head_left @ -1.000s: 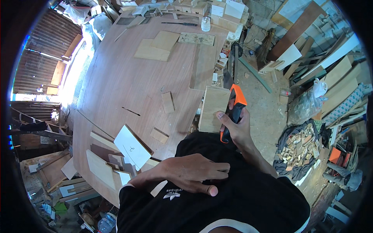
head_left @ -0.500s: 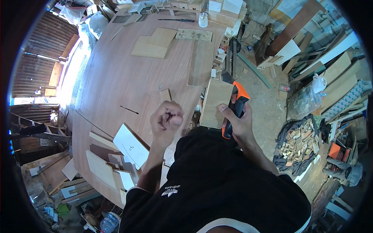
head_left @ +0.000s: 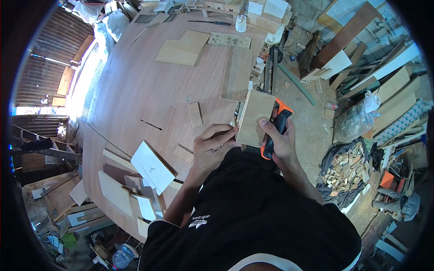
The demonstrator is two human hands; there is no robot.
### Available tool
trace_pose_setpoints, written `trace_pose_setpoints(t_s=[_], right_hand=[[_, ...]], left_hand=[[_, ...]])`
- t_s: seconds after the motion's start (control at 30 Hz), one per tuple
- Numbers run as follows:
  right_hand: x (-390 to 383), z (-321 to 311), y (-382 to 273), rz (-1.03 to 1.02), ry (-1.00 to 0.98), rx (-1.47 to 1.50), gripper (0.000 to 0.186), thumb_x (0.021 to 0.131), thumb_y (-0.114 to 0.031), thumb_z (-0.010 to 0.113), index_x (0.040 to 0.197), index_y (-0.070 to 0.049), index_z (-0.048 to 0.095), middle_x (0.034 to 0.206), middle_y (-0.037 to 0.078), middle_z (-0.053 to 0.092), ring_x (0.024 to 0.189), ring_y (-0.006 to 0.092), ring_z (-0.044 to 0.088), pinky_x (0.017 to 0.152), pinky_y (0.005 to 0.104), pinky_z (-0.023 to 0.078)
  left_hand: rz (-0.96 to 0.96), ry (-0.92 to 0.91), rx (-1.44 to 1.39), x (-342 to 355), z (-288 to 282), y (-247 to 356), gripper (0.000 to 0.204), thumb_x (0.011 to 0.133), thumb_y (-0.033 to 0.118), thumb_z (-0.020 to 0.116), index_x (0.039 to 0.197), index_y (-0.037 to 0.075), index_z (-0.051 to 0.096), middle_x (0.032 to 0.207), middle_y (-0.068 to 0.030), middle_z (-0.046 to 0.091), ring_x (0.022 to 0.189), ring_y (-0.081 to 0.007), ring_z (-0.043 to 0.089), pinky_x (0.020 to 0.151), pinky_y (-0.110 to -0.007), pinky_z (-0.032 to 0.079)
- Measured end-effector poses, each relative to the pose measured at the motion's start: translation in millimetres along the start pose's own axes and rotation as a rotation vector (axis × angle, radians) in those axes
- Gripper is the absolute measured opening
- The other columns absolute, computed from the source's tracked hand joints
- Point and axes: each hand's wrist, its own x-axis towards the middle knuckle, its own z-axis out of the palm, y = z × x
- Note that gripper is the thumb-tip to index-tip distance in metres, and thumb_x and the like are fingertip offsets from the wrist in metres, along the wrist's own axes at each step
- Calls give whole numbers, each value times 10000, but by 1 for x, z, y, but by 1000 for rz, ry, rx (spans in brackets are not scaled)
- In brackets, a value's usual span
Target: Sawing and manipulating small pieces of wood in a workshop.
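Observation:
My right hand point(head_left: 283, 140) is wrapped round the orange and black handle of a handsaw point(head_left: 282, 118). Its thumb presses on the face of a small plywood panel point(head_left: 255, 118), so the panel and the handle are held together. The saw's blade is mostly hidden behind the panel. My left hand point(head_left: 214, 147) is closed, its fingertips pinched at the panel's lower left edge; whatever sits between them is too small to make out. Close to that hand, two small wood offcuts lie on the table: one upright strip point(head_left: 195, 114) and one slanted piece point(head_left: 184, 153).
The large wooden table point(head_left: 149, 95) carries plywood sheets point(head_left: 183, 49), a white-faced board point(head_left: 153, 167) and a thin dark tool point(head_left: 151, 125). A clear bottle point(head_left: 241, 23) stands at the far edge. On the floor to the right lies a heap of wood scraps point(head_left: 346, 167).
My left hand has moved right from over the table to the panel's edge, uncovering the offcuts. My right hand still holds the saw and panel, nearly unmoved.

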Motion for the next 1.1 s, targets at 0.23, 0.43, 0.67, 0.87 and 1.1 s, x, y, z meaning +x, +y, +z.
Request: trace_pose_setpoints(t_s=[0.23,0.43,0.67,0.87,1.1], right_hand=[[0,-3,2,20,-6,11,318,824,-111,738,960,-60,455,738,22,545,510,107,535,415,255,460],[1,-4,3,-34,-20,7,328,826,-121,739,969,-59,451,742,25,544,513,109,537,409,254,461],[2,-5,2,-47,-29,21,348,824,-127,743,986,-58,442,754,34,558,512,111,538,412,258,462],[0,-3,2,-48,-30,44,365,823,-128,745,997,-57,433,762,44,574,513,114,542,432,252,464],[-1,-2,3,-76,-61,26,354,831,-122,735,981,-61,421,729,39,564,510,116,554,428,253,465]], left_hand=[[-138,98,-175,-2,10,6,215,751,-97,709,946,-8,730,1009,-112,644,858,-168,652,779,-272,584],[-97,92,-107,-1,10,5,191,774,-96,697,942,-11,730,982,-110,644,852,-154,649,737,-256,584],[-115,109,-115,-2,13,3,191,775,-96,695,945,-17,729,965,-112,654,855,-148,648,754,-241,562],[-104,90,-79,-4,14,0,312,734,-30,767,1038,-30,698,997,-92,631,890,-147,640,766,-255,548],[24,115,68,-5,14,-5,479,656,69,839,1104,1,683,962,-76,624,824,-151,613,691,-263,510]])
